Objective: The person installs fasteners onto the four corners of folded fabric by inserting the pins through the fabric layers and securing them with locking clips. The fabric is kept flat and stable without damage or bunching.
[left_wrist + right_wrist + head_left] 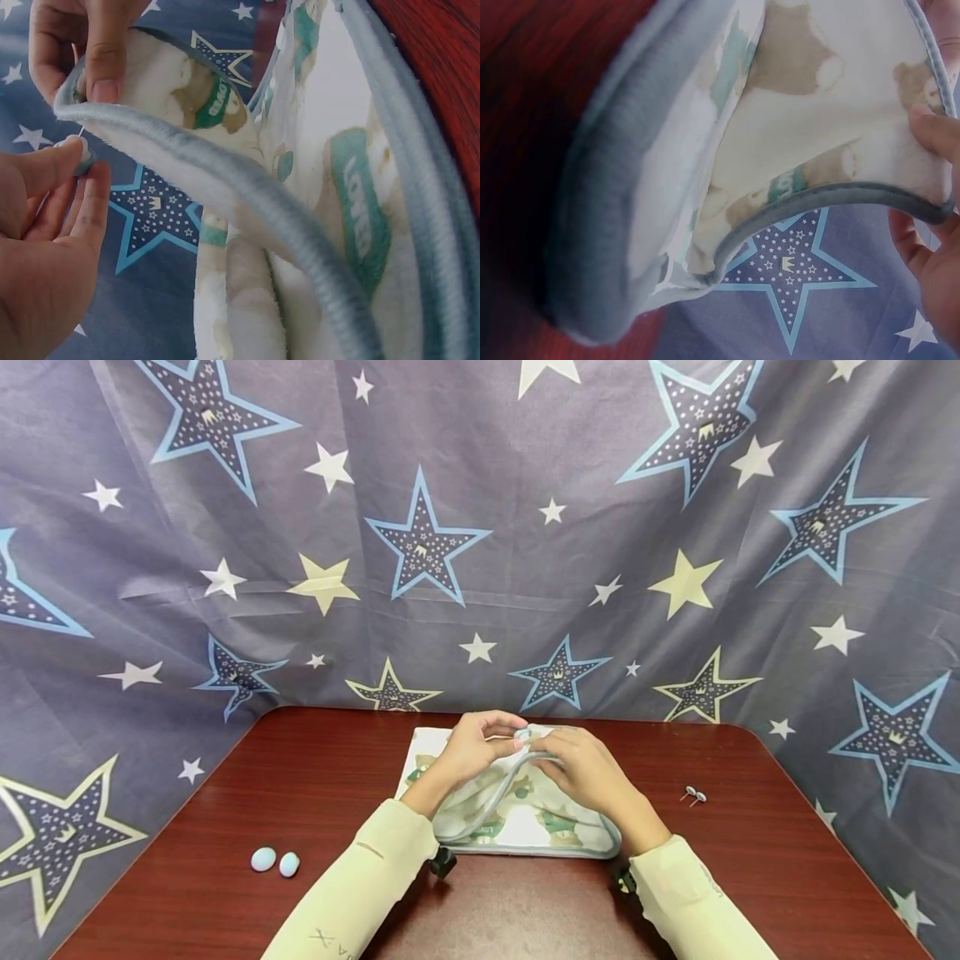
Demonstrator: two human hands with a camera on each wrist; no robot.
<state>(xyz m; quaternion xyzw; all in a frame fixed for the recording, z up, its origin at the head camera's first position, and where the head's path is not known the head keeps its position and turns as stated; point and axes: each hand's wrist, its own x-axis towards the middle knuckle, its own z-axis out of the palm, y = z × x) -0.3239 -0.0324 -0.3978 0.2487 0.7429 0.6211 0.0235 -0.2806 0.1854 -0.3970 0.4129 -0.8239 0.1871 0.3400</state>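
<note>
A white blanket [521, 810] with brown bears, green patches and grey-blue binding lies on the table, one edge lifted between both hands. My left hand [474, 750] pinches a small light-blue rounded cap [84, 159] below the bound corner. A thin pin [82, 130] stands up from the cap toward the binding; whether its tip has entered the cloth I cannot tell. With thumb on one face and fingers behind, my right hand [588, 770] pinches the lifted corner. In the right wrist view the blanket hides part of the other hand.
Two light-blue egg-shaped pieces [276, 861] lie at the table's left. Two pins with round heads [694, 795] lie to the right. A starry grey curtain [480, 543] hangs behind the dark red table [337, 785].
</note>
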